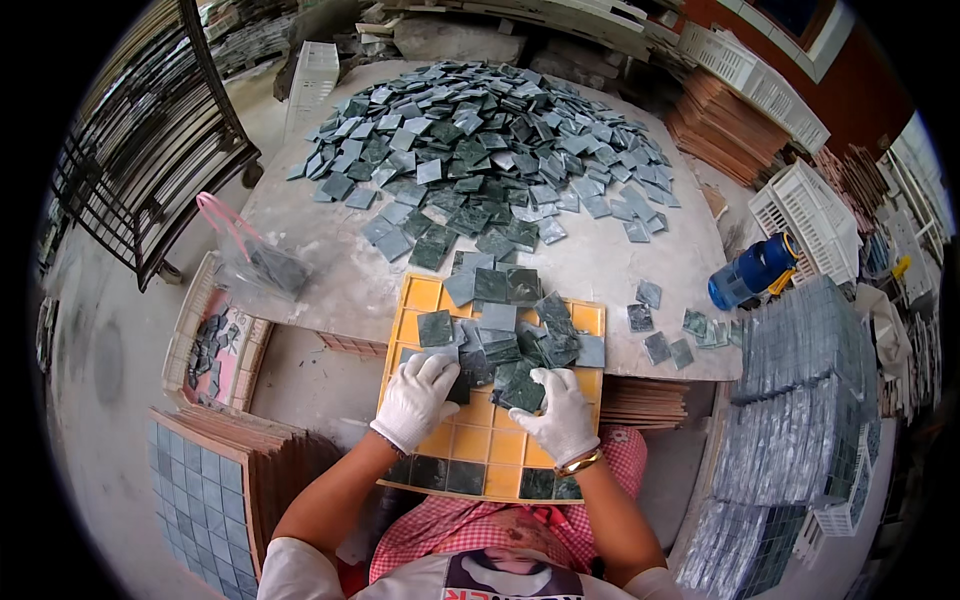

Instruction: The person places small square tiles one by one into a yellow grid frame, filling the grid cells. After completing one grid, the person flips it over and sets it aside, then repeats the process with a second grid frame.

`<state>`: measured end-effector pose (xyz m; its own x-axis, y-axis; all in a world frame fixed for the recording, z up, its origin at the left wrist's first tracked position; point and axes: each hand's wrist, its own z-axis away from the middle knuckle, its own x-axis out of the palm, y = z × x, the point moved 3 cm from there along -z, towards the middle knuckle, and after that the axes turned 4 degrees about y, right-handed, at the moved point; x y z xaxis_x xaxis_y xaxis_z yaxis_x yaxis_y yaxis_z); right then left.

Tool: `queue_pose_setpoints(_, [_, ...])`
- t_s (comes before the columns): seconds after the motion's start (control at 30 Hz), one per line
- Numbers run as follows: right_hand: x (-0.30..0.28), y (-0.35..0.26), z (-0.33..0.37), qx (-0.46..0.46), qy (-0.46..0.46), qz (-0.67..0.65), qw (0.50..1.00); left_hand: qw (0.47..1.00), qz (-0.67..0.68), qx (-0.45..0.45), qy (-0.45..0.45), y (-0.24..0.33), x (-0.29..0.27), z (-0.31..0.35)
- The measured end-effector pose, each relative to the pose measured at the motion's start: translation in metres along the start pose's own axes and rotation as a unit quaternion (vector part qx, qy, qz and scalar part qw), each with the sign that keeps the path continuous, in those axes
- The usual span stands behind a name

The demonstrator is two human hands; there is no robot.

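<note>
A yellow grid tray lies tilted over my lap and against the table's near edge. Several dark green stone tiles sit in its bottom row, and loose ones are heaped across its upper half. My left hand, in a white glove, is closed at the thumb and fingers around a dark tile on the tray's left side. My gloved right hand pinches a green tile at the lower edge of the loose heap. Parts of both held tiles are covered by the fingers.
A large pile of tiles covers the table's far half. Stacked wrapped tile sheets and a blue bottle stand right. Left are a clear bag, a crate with tile scraps and stacked boards.
</note>
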<state>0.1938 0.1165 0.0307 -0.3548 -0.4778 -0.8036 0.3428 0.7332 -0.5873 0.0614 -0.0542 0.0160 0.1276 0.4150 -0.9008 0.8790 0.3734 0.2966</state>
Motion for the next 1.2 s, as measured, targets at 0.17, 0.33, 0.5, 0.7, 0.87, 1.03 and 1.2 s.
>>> queue_pose_setpoints(0.17, [0.005,0.001,0.073,-0.095,-0.106,-0.063,0.988,1.000,0.021,0.012,-0.001,-0.007,-0.001,-0.001])
queue_pose_setpoints(0.33, [0.010,-0.002,0.095,-0.132,-0.093,-0.009,0.987,0.998,0.052,-0.001,0.031,0.012,-0.013,0.014])
queue_pose_setpoints(0.5, [0.022,-0.003,0.102,-0.138,-0.116,0.007,0.984,0.995,0.101,0.006,-0.002,0.033,-0.019,0.032])
queue_pose_setpoints(0.7, [0.004,0.000,0.095,-0.125,-0.088,-0.111,0.982,0.992,0.108,0.049,-0.043,0.061,0.007,0.033])
queue_pose_setpoints(0.87, [-0.018,0.021,0.074,-0.020,0.003,-0.104,0.994,0.990,0.109,0.056,-0.076,0.074,0.024,0.029])
queue_pose_setpoints(1.03, [-0.021,0.027,0.044,-0.039,0.029,-0.099,0.994,0.982,0.176,0.029,-0.061,0.063,0.017,0.032])
queue_pose_setpoints(1.2, [-0.006,0.003,0.000,-0.090,0.035,0.000,0.995,0.979,0.194,0.039,-0.052,0.060,0.034,0.039])
